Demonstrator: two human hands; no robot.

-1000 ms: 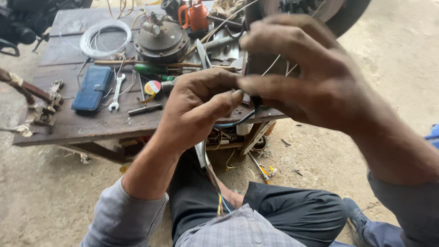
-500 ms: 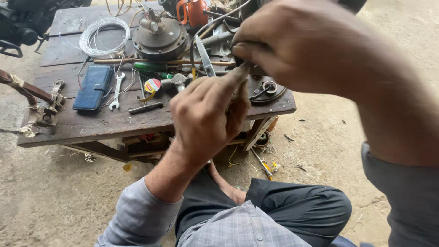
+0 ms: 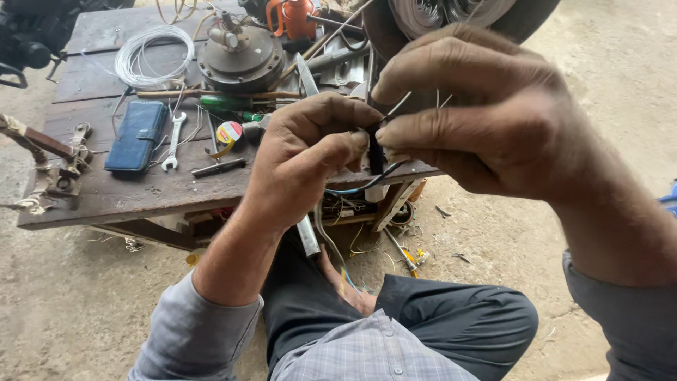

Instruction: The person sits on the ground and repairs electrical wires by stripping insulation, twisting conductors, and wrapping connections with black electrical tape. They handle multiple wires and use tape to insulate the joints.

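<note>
We see a blue wallet-shaped case (image 3: 136, 135) flat at the left of the low wooden surface (image 3: 141, 194), a round red-and-yellow tape roll (image 3: 229, 132) beside it, our left hand (image 3: 303, 159) and right hand (image 3: 479, 116) both pinched on a short black sleeved wire (image 3: 376, 156) held above the surface's front edge — hands now raised closer and larger than half a second ago.

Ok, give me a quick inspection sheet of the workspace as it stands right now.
Surface: low wooden table, worn planks, crowded.
Job's things: thin black wire pinched between both hands.
Clutter: blue wallet case, spanner, tape roll, round motor housing, orange oil can.
Hands: left hand and right hand both closed on the wire, above the table edge.
Cables: white wire coil; loose wires under the table.
Surroundings: bare concrete floor; person seated on it.
</note>
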